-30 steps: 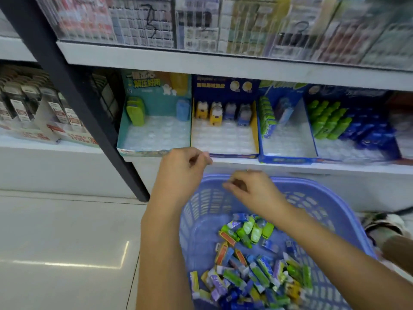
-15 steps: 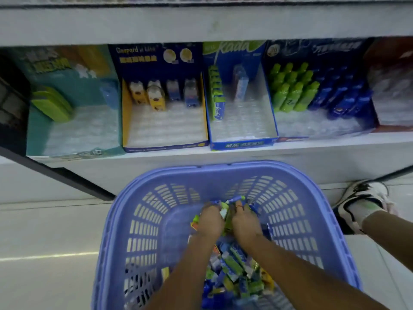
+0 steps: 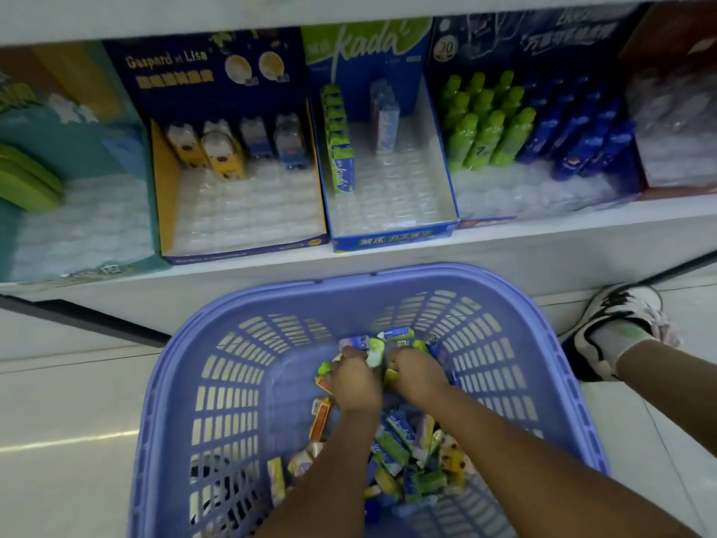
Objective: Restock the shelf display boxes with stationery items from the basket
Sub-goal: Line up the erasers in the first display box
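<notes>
A person is crouching over a lavender plastic basket [image 3: 232, 382] in front of a low white shelf [image 3: 543, 242]. Both bare arms are reaching down into it. The left hand [image 3: 355, 378] and right hand [image 3: 417, 372] are lying side by side, nearly touching, at the far end of a heap of small stationery packs [image 3: 403, 452]. The backs of the hands are facing up and the fingers are bending down into the packs. The fingertips are hidden, so it is not possible to tell whether either hand is gripping anything.

The packs are short, oblong and brightly wrapped in green, blue, yellow and orange. They are lying jumbled, their long sides pointing every way. A blue pack [image 3: 395, 333] is lying crosswise just beyond the knuckles. An orange pack [image 3: 322, 419] is lying just left of the left wrist, pointing roughly away from the person. Most of the heap is sitting under and between the forearms.

On the shelf, display boxes are standing in a row. A navy box [image 3: 248, 254] is showing a few yellow and blue figures at the back. A blue box [image 3: 392, 238] is holding a row of green packs [image 3: 339, 145] along its left wall, running front to back. To its right, green bottles [image 3: 485, 130] are standing beside blue bottles [image 3: 582, 130]. A white shoe [image 3: 613, 324] is resting on the floor to the basket's right.
</notes>
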The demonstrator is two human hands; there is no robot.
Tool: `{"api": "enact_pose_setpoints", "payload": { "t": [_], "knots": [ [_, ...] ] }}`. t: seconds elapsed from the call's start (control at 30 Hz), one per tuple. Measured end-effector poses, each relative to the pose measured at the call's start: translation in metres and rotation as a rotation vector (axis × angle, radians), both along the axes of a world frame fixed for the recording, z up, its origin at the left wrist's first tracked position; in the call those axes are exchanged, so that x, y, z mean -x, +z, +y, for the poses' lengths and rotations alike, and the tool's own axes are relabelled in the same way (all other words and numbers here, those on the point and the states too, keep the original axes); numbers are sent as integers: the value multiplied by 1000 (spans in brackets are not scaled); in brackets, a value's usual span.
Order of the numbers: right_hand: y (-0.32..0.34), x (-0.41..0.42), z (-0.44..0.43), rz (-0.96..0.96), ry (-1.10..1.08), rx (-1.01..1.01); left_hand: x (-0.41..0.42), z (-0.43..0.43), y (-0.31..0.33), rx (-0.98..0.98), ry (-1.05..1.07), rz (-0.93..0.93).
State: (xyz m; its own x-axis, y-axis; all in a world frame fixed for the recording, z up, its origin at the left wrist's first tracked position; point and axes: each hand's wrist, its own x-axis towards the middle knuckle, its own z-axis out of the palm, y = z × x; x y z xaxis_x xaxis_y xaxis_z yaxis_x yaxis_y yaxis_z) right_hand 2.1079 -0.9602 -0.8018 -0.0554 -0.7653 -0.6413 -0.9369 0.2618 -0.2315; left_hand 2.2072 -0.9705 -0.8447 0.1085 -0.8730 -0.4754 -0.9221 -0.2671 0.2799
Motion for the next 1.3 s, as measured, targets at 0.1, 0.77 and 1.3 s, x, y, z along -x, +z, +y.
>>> {"api": "enact_pose_setpoints", "payload": {
  "t": [0.1, 0.77, 1.3],
  "knots": [
    [20, 14, -9, 7, -30, -87, 2, 4, -1, 17, -23, -24],
    [229, -29, -21, -1140, -429, 553, -124, -36, 216, -152, 179, 1502],
    [269, -198, -160, -373, 148, 1080, -223, -68, 250, 842, 734, 1243]
  ]
}}
